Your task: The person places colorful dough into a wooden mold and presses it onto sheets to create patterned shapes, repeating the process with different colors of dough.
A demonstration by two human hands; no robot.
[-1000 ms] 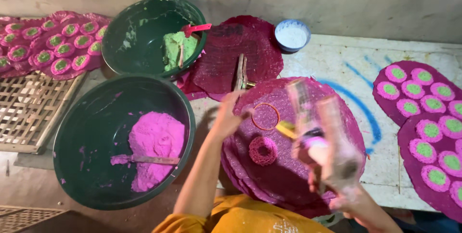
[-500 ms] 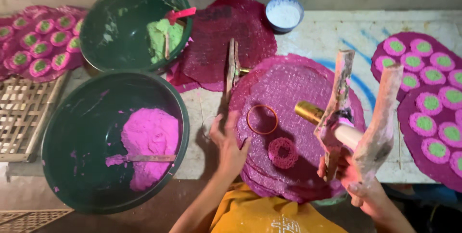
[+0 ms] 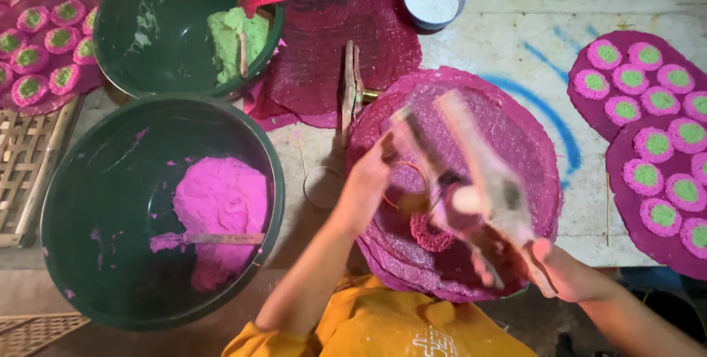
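Whitewashed tabletop: 2 green basins sit left, pink dough (image 3: 221,213) in the nearer. Our left hand (image 3: 366,184) has moved onto the ring mould (image 3: 404,184), fingers closed beside it; our right hand (image 3: 563,272), clamped on the wooden press (image 3: 471,184), swung it leftward over the magenta mat (image 3: 515,128).

Motion-blurred wooden press (image 3: 471,180) above the right hand (image 3: 567,272); green bowl (image 3: 118,25) cropped by the top edge.
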